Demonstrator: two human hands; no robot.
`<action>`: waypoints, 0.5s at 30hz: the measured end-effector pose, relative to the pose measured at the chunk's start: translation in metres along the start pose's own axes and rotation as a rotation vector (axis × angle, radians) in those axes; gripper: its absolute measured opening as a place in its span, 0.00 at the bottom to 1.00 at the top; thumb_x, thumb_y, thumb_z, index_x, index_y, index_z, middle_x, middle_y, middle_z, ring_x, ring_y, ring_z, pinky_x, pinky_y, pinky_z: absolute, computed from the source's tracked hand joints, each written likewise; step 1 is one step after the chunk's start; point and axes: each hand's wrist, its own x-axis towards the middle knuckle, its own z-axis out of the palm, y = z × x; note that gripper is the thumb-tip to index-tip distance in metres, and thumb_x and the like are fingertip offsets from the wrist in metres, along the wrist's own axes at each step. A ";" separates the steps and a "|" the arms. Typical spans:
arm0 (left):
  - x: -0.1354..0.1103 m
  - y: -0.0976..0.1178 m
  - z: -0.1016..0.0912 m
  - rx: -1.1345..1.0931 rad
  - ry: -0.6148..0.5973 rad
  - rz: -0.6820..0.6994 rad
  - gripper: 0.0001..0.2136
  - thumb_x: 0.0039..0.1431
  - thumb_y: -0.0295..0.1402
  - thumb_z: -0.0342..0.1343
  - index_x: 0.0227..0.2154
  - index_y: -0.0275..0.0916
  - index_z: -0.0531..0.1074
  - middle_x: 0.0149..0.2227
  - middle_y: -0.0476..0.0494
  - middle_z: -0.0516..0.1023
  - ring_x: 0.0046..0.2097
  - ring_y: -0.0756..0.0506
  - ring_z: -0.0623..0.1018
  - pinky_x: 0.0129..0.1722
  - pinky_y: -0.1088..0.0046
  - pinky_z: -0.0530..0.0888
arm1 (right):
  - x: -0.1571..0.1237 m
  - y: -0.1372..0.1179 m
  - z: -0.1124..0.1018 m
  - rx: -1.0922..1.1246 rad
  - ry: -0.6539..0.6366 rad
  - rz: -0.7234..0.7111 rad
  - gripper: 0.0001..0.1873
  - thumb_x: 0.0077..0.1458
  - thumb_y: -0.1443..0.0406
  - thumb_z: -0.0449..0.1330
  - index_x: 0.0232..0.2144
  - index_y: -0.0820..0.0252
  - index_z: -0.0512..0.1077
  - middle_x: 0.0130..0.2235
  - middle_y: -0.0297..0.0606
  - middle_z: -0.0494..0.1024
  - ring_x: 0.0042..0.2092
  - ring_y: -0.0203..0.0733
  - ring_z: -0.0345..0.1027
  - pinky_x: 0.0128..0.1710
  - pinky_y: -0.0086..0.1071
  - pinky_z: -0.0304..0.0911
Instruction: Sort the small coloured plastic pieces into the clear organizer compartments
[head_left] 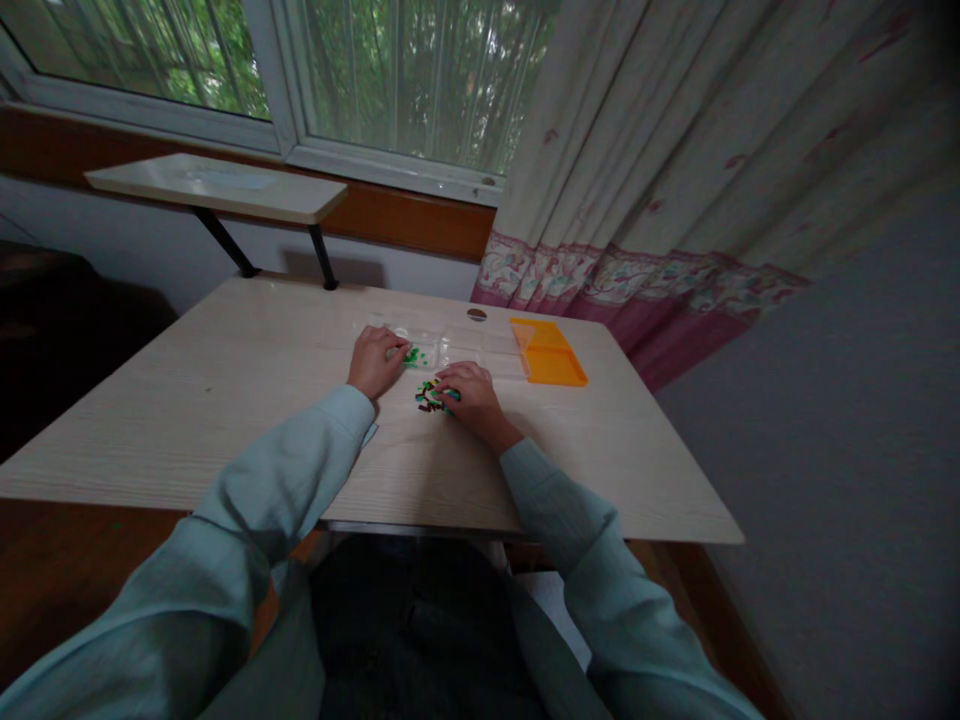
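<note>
A heap of small mixed-colour pieces point(427, 397) lies on the table, too small to name exactly. My right hand point(472, 397) rests at the heap's right side, fingers bent down and pinched over the pieces; what lies between the fingertips is hidden. My left hand point(377, 362) is at the near left compartment of a clear plastic divided box point(480, 345), thumb and fingers brought together at the tips. Beside those fingertips, small green pieces point(416, 357) sit in that compartment. Whether the left fingers hold a piece is too small to see.
An orange tray or lid point(553, 355) adjoins the box's right end. Behind it is a round hole point(477, 315) in the table point(262, 400). A raised shelf point(217, 185) on black legs stands at the back left. A curtain point(637, 180) hangs behind the right side.
</note>
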 end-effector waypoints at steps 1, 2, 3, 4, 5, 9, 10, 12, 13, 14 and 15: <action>0.000 0.001 -0.001 -0.001 -0.003 -0.005 0.13 0.64 0.40 0.52 0.35 0.40 0.79 0.36 0.41 0.78 0.43 0.40 0.71 0.48 0.59 0.66 | 0.000 0.000 0.000 -0.007 -0.004 -0.001 0.05 0.56 0.65 0.64 0.36 0.53 0.80 0.49 0.36 0.79 0.55 0.46 0.63 0.57 0.43 0.51; 0.000 0.001 -0.001 -0.001 -0.005 -0.009 0.13 0.64 0.39 0.52 0.35 0.40 0.79 0.36 0.41 0.78 0.43 0.40 0.71 0.48 0.59 0.66 | 0.000 0.000 0.000 -0.015 -0.009 -0.002 0.06 0.56 0.65 0.64 0.38 0.53 0.79 0.50 0.37 0.79 0.55 0.46 0.63 0.56 0.43 0.51; 0.000 0.002 -0.001 -0.001 -0.009 -0.012 0.13 0.64 0.39 0.52 0.34 0.40 0.79 0.36 0.41 0.78 0.43 0.40 0.71 0.48 0.59 0.66 | -0.001 0.001 0.000 -0.025 -0.016 -0.006 0.07 0.56 0.64 0.64 0.38 0.53 0.79 0.50 0.37 0.79 0.55 0.46 0.63 0.56 0.43 0.51; 0.001 0.002 -0.002 0.000 -0.012 -0.015 0.12 0.64 0.39 0.52 0.34 0.40 0.79 0.36 0.41 0.78 0.43 0.40 0.71 0.48 0.59 0.66 | -0.001 0.001 0.000 -0.036 -0.023 -0.010 0.07 0.56 0.63 0.64 0.39 0.52 0.79 0.50 0.37 0.78 0.55 0.47 0.63 0.56 0.44 0.51; 0.001 0.002 -0.002 0.001 -0.015 -0.017 0.12 0.64 0.39 0.52 0.34 0.40 0.79 0.36 0.42 0.78 0.43 0.40 0.71 0.48 0.59 0.66 | -0.001 0.001 0.000 -0.048 -0.029 -0.012 0.07 0.56 0.63 0.64 0.39 0.52 0.79 0.50 0.37 0.78 0.55 0.47 0.63 0.56 0.44 0.51; 0.000 0.002 -0.001 0.003 -0.006 -0.012 0.13 0.64 0.40 0.52 0.34 0.41 0.79 0.36 0.42 0.78 0.43 0.40 0.71 0.48 0.59 0.66 | 0.000 0.001 0.000 -0.092 -0.061 -0.013 0.08 0.57 0.61 0.64 0.40 0.51 0.79 0.51 0.37 0.78 0.56 0.47 0.62 0.54 0.45 0.52; 0.000 0.001 -0.001 0.003 -0.004 -0.010 0.13 0.64 0.40 0.52 0.34 0.41 0.79 0.36 0.42 0.78 0.43 0.40 0.71 0.48 0.59 0.66 | 0.000 0.000 0.000 -0.099 -0.067 -0.011 0.09 0.57 0.61 0.63 0.41 0.51 0.79 0.51 0.37 0.77 0.56 0.48 0.61 0.54 0.45 0.52; 0.000 0.001 -0.001 -0.001 -0.003 -0.008 0.13 0.64 0.40 0.52 0.34 0.41 0.79 0.36 0.42 0.78 0.43 0.40 0.71 0.48 0.58 0.66 | 0.000 -0.001 -0.001 -0.106 -0.071 -0.002 0.09 0.58 0.61 0.63 0.41 0.51 0.79 0.51 0.38 0.77 0.55 0.48 0.61 0.53 0.44 0.52; 0.000 0.000 -0.001 -0.004 -0.004 -0.006 0.13 0.64 0.40 0.52 0.34 0.41 0.79 0.35 0.42 0.78 0.43 0.40 0.71 0.48 0.58 0.66 | 0.000 -0.002 -0.002 -0.107 -0.069 0.005 0.09 0.58 0.61 0.63 0.41 0.51 0.79 0.50 0.38 0.78 0.55 0.48 0.61 0.53 0.44 0.52; 0.000 0.000 0.000 -0.009 -0.004 -0.005 0.13 0.64 0.40 0.52 0.34 0.41 0.79 0.36 0.41 0.78 0.43 0.40 0.71 0.48 0.58 0.66 | 0.000 -0.002 -0.002 -0.106 -0.063 0.012 0.08 0.58 0.61 0.62 0.39 0.52 0.80 0.50 0.38 0.78 0.54 0.48 0.61 0.52 0.44 0.52; 0.000 0.000 0.000 -0.013 -0.003 -0.005 0.13 0.64 0.40 0.52 0.35 0.41 0.79 0.36 0.41 0.78 0.43 0.40 0.71 0.48 0.58 0.66 | 0.000 -0.003 -0.002 -0.103 -0.054 0.017 0.07 0.58 0.62 0.62 0.38 0.52 0.80 0.49 0.38 0.78 0.54 0.48 0.61 0.52 0.43 0.53</action>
